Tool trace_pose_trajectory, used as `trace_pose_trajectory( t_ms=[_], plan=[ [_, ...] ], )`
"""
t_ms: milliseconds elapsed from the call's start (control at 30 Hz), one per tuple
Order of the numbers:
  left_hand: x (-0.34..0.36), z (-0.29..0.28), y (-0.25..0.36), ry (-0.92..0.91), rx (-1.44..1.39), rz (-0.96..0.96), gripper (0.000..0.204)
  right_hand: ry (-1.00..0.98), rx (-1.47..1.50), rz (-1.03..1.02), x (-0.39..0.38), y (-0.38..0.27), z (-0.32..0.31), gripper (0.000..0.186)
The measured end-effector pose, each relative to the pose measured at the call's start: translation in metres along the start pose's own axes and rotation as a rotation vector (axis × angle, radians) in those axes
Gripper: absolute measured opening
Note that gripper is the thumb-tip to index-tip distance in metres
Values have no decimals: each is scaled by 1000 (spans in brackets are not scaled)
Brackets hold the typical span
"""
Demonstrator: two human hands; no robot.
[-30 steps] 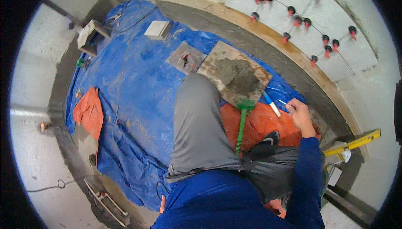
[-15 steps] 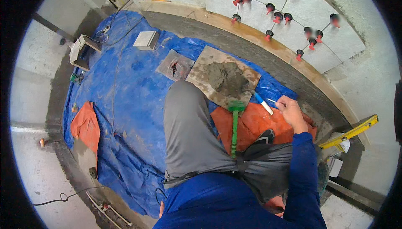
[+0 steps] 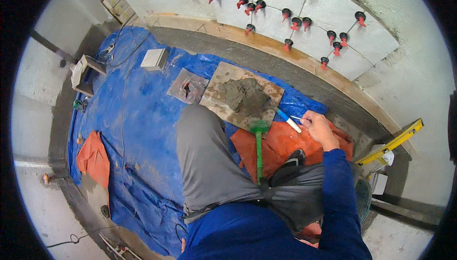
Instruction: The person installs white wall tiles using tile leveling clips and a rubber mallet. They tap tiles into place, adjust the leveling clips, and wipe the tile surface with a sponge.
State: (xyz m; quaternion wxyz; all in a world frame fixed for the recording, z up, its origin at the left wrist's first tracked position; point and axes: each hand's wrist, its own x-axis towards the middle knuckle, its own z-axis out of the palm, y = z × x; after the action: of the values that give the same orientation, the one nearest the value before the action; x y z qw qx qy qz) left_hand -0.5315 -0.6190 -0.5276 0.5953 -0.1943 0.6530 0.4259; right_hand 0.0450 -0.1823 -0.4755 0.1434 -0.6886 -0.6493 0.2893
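My right hand (image 3: 319, 127) is closed in a pinch on a thin pale stick (image 3: 296, 117), whose exact kind I cannot make out. Beside the stick's tip lies a trowel (image 3: 289, 121) with a blue-and-white handle, its blade end at a heap of grey mortar (image 3: 246, 96). The mortar sits on a square board (image 3: 216, 99). A green mallet (image 3: 258, 150) stretches from the board's near edge to my lap. Of my left hand (image 3: 183, 245) only a sliver shows at the lower edge, its fingers hidden.
Blue tarp (image 3: 147, 103) covers much of the floor, with orange sheeting (image 3: 266, 141) near my foot. Wall tiles (image 3: 285, 3) carry several red-and-black levelling clips above a wooden batten (image 3: 228, 31). A yellow spirit level (image 3: 390, 143) leans at right; stacked tiles (image 3: 153, 59) and a plastic bag (image 3: 187, 86) lie ahead.
The whole view has shifted, so the scene sits farther left. My right hand keeps its pinch, and more of the thin stick shows. The trowel and mallet look unmoved on the floor.
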Motion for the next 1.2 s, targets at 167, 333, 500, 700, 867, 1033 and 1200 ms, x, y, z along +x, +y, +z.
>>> trace_pose_trajectory(
  t_ms=[167,333,500,700,867,1033,1200],
  plan=[
    [24,10,33,-30,41,56,64,44,-3,-129,0,-3,-1,15],
    [83,7,101,-75,72,215,63,332,217,-263,-7,-29,-29,13],
    [95,41,206,-711,-75,593,61,598,677,-38,-11,-69,-89,17],
    [-5,343,248,-729,463,1329,40,590,750,-103,2,-101,-109,18],
    [-120,528,214,-1019,888,1470,28,623,508,-163,50,-122,-84,19],
    [-119,617,170,-1269,805,1077,24,679,627,-159,97,-149,-84,20],
    [-75,632,157,-895,1155,1291,30,523,752,-54,107,-159,-64,18]
  ],
)
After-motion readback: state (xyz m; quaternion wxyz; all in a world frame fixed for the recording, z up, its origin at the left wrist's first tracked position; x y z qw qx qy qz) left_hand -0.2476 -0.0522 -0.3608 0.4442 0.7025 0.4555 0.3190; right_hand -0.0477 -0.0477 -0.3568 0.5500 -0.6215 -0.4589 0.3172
